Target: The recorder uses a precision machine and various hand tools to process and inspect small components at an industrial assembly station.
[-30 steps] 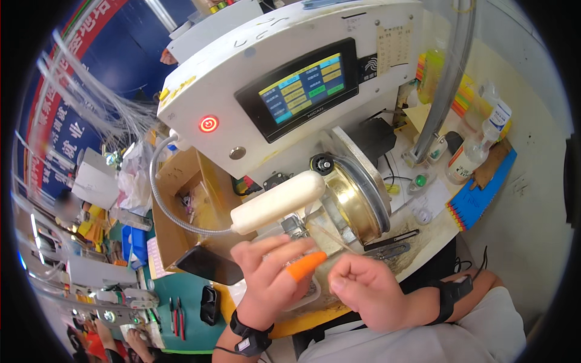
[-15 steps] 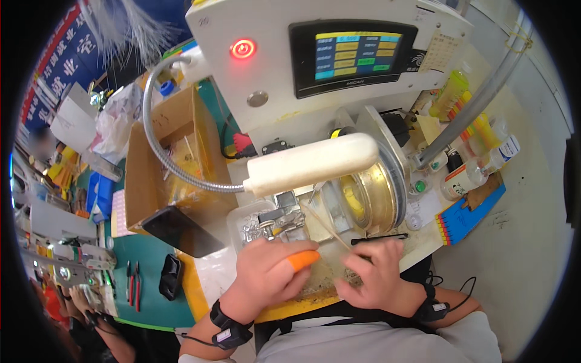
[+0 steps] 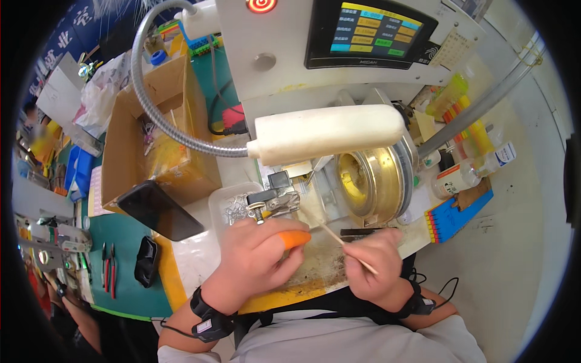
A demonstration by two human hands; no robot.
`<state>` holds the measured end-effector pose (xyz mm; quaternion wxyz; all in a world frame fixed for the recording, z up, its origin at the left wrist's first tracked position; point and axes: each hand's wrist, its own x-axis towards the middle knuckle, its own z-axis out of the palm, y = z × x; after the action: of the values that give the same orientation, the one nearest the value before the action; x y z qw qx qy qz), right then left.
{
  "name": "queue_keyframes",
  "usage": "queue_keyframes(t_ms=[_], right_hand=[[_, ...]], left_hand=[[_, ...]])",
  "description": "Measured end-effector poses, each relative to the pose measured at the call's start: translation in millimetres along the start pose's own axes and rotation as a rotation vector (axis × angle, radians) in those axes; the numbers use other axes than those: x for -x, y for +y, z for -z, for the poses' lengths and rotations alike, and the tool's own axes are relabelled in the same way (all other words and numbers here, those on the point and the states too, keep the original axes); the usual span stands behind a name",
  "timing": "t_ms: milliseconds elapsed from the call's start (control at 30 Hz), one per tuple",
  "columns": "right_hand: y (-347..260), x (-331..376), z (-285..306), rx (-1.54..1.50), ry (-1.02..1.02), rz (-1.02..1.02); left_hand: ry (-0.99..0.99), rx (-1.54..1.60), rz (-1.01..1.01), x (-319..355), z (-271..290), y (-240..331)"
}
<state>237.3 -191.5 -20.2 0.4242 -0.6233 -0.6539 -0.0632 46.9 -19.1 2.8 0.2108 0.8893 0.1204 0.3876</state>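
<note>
My right hand [image 3: 375,266] pinches a thin wooden stick [image 3: 330,232], whose butt end shows across the fingers. The stick's far tip points up and left toward a small metal clamp fixture [image 3: 281,198]. Just below that fixture, my left hand [image 3: 251,257] is curled, with an orange finger cot [image 3: 295,239] on one finger. Whatever its fingertips hold is hidden. To the right of the fixture stands a round brass-coloured wheel [image 3: 384,187] with a yellow inner face. A white tubular lamp head [image 3: 327,134] on a bendable metal neck hangs over the fixture.
A clear tub of small metal parts [image 3: 224,199] stands left of the fixture. Farther left are a dark phone [image 3: 160,212], a cardboard box [image 3: 118,163], red-handled pliers [image 3: 113,275] and a black tray [image 3: 146,263]. Bottles [image 3: 454,180] and a blue board [image 3: 460,215] lie right.
The view has shifted, so the machine sits higher. My right fingers, spread before, have closed around the stick. My left hand stays curled by the fixture.
</note>
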Motion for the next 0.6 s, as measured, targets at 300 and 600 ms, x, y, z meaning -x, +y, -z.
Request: queue_keyframes(t_ms=[300, 600], right_hand=[[-5, -6, 32, -0.012, 0.275, 0.197], [-13, -17, 31, 0.028, 0.239, 0.243]], left_hand=[[-0.024, -0.002, 0.011, 0, 1, 0], [-0.033, 0.016, 0.013, 0, 1, -2]])
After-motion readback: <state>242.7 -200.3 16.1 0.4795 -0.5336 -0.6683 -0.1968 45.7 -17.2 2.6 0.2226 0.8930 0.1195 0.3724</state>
